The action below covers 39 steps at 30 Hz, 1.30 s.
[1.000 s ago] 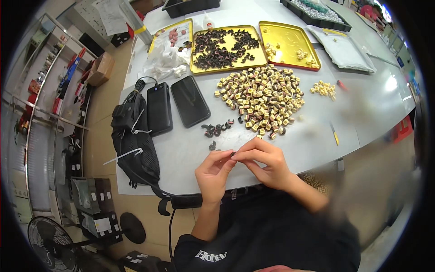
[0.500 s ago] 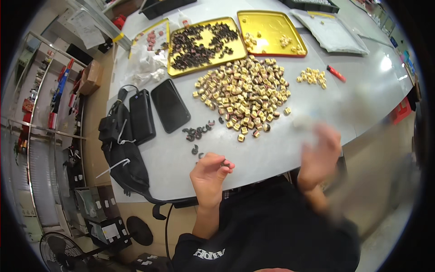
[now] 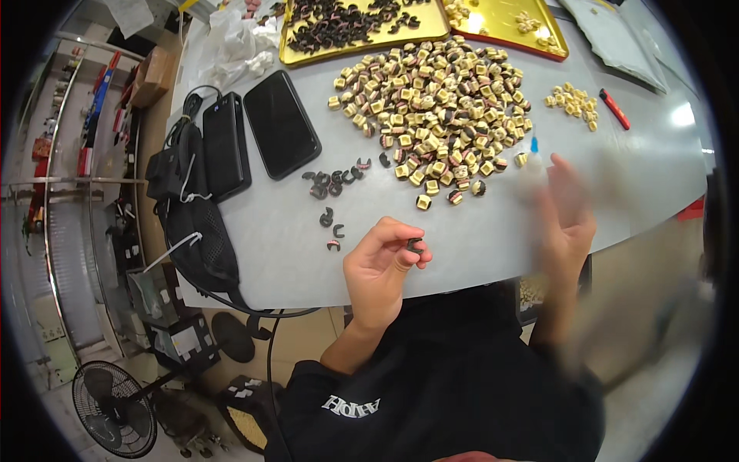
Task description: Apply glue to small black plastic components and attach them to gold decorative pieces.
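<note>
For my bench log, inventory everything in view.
Blocks: many, cream and dark, centre
Trays: two, yellow, beyond blocks
Curved pieces: many, dark, left tray, tabletop
Small pieces: many, pale, right
Pen-like tool: one, red, right
Phone: one, black, left
Flat box: one, black, left
Pouch: one, black, left
Tissue: heap, white, upper left
Packet: one, white, upper right
Bottle: one, white, right
Shelf unit: one, metallic, left
Fan: one, black, lower left
Left hand: one, holding curved piece
Right hand: one, beside bottle

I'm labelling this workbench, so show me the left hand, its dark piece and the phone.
Left hand (image 3: 376,269): head view, middle of the hand.
Dark piece (image 3: 415,246): head view, its visible middle.
Phone (image 3: 282,125): head view, middle of its screen.
</note>
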Each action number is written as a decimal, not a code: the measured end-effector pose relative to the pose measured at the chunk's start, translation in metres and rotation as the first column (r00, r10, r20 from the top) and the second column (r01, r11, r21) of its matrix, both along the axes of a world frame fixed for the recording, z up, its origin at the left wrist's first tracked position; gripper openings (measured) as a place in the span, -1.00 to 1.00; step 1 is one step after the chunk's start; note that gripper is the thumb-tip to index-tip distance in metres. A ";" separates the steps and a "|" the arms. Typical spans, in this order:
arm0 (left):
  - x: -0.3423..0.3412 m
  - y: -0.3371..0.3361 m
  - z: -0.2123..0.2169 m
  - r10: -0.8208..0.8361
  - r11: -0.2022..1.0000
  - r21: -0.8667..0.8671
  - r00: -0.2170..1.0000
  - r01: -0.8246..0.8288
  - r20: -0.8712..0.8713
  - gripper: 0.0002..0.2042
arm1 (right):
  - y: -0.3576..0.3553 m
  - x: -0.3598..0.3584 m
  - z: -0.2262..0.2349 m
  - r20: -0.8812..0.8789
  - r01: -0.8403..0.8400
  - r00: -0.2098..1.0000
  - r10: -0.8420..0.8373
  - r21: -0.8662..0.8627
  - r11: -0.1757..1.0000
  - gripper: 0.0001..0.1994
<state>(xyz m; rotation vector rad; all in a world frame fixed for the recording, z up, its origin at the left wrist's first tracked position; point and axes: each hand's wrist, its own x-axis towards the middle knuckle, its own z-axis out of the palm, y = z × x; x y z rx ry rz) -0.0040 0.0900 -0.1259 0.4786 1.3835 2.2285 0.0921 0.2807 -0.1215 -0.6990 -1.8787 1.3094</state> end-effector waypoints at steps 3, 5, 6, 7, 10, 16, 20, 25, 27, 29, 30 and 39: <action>0.003 0.004 0.004 0.036 0.997 -0.073 0.999 -0.037 -0.008 -0.72 | 0.002 0.002 0.003 -0.100 -0.101 0.991 0.089 -0.120 0.988 -0.65; 0.003 0.005 0.006 0.053 0.996 -0.072 0.999 -0.052 0.004 -0.73 | 0.003 0.003 0.008 -0.151 -0.129 0.983 0.105 -0.155 0.979 -0.67; 0.004 0.011 0.005 0.045 0.997 -0.058 0.999 -0.044 0.012 -0.74 | 0.004 0.002 0.009 -0.165 -0.144 0.981 0.101 -0.270 0.952 -0.65; 0.005 0.013 0.006 0.016 0.999 -0.030 1.000 -0.016 0.022 -0.74 | 0.004 0.001 0.010 -0.179 -0.153 0.980 0.090 -0.376 0.914 -0.63; 0.008 0.004 0.004 0.052 0.996 -0.073 0.998 -0.049 0.046 -0.81 | 0.010 -0.001 0.004 -0.284 -0.207 0.959 0.013 -0.665 0.718 -0.56; 0.010 -0.004 0.001 0.153 0.986 -0.073 0.988 -0.151 0.034 -0.82 | 0.003 -0.005 0.010 -0.340 -0.262 0.940 -0.015 -0.751 0.607 -0.52; 0.007 -0.006 -0.001 0.093 0.994 -0.061 0.995 -0.091 0.035 -0.83 | 0.000 -0.005 0.004 -0.445 -0.374 0.895 -0.019 -0.775 0.510 -0.54; 0.009 -0.009 0.004 0.074 0.994 -0.080 0.995 -0.069 0.060 -0.85 | -0.006 -0.010 0.008 -0.547 -0.508 0.837 0.032 -0.753 0.418 -0.53; 0.010 -0.008 0.001 0.069 0.993 -0.091 0.996 -0.073 -0.050 -0.86 | -0.010 -0.016 0.012 -0.541 -0.519 0.837 0.073 -0.746 0.416 -0.53; 0.007 -0.005 -0.002 0.071 0.991 -0.099 0.985 -0.088 -0.157 -0.88 | -0.017 -0.024 0.016 -0.531 -0.516 0.838 0.125 -0.698 0.497 -0.53; 0.006 0.000 -0.001 0.076 0.991 -0.093 0.975 -0.097 -0.211 -0.90 | -0.020 -0.027 0.018 -0.525 -0.514 0.837 0.153 -0.661 0.547 -0.53; -0.001 0.001 0.004 -0.031 0.996 -0.085 0.981 0.015 -0.191 -0.80 | -0.023 -0.027 0.000 -0.593 -0.561 0.793 0.138 -0.625 0.543 -0.62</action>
